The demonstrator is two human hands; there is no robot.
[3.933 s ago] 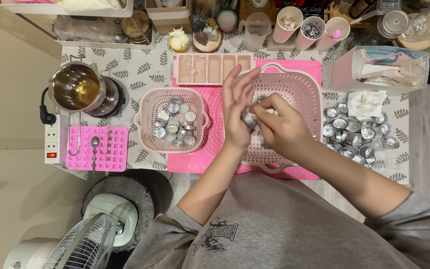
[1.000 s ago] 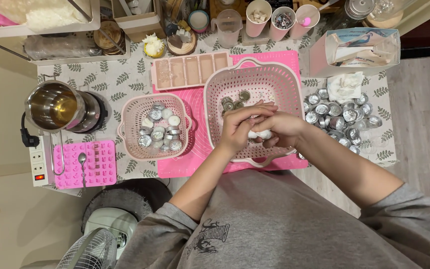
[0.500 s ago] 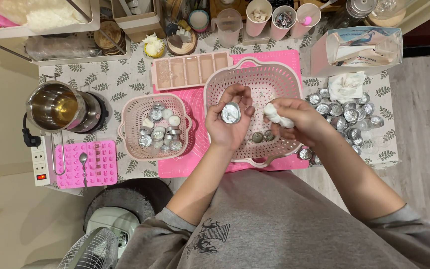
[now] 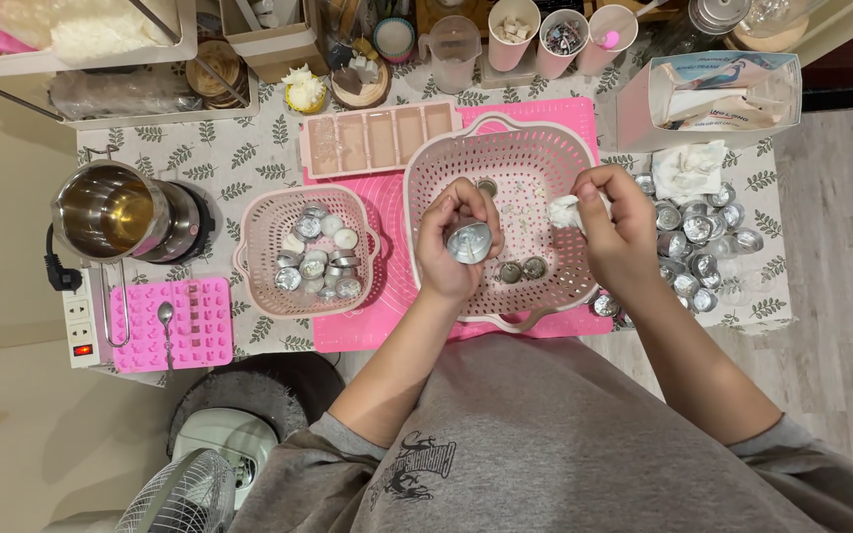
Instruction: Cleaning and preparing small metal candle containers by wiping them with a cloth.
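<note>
My left hand (image 4: 454, 247) holds a small round metal cup (image 4: 469, 241) over the large pink colander basket (image 4: 535, 148). My right hand (image 4: 618, 229) pinches a crumpled white tissue (image 4: 565, 210) above the basket's right side. Three loose metal cups (image 4: 522, 269) lie on the basket's floor. To the left, a smaller pink basket (image 4: 259, 237) holds several metal cups, some with white wax. A pile of empty metal cups (image 4: 695, 247) lies on the table right of my right hand.
A steel melting pot (image 4: 111, 212) sits far left beside a power strip (image 4: 79, 331). A pink silicone mould with a spoon (image 4: 165, 321) lies below it. A long pink mould tray (image 4: 377, 138), paper cups, jars and a tissue box (image 4: 713, 94) line the back.
My hands have drawn apart: the left one turned the metal cup up toward me, and the right one pulled the tissue away to the right.
</note>
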